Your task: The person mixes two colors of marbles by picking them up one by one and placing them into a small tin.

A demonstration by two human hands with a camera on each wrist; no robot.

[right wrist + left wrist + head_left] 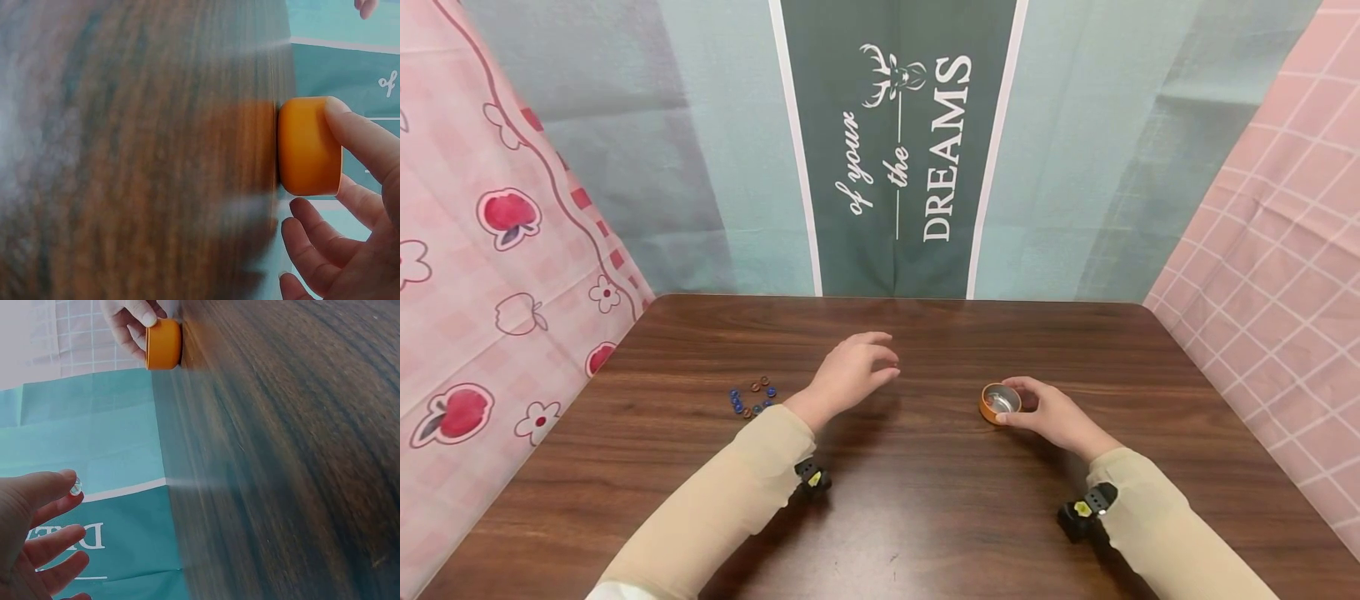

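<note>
Between thumb and index finger, my left hand (853, 373) pinches a small clear glass marble (76, 486); the other fingers are spread. It hovers above the table, between the loose marbles and the cup. My right hand (1054, 415) grips the rim of a small orange cup (309, 147), thumb on one side and fingers on the other. The cup stands upright on the table, its metal inside (1004, 400) facing up with something small and reddish-brown at the bottom. Blue and brown marbles (737, 402) lie loosely grouped left of my left hand, some near the sleeve.
The dark wood-grain table (917, 500) reaches back to a green and blue curtain (895, 267) with white lettering. Pink cloths hang at both sides, one with apples (508, 218), one with a white grid (1270, 250). Each wrist wears a small black camera (1086, 510).
</note>
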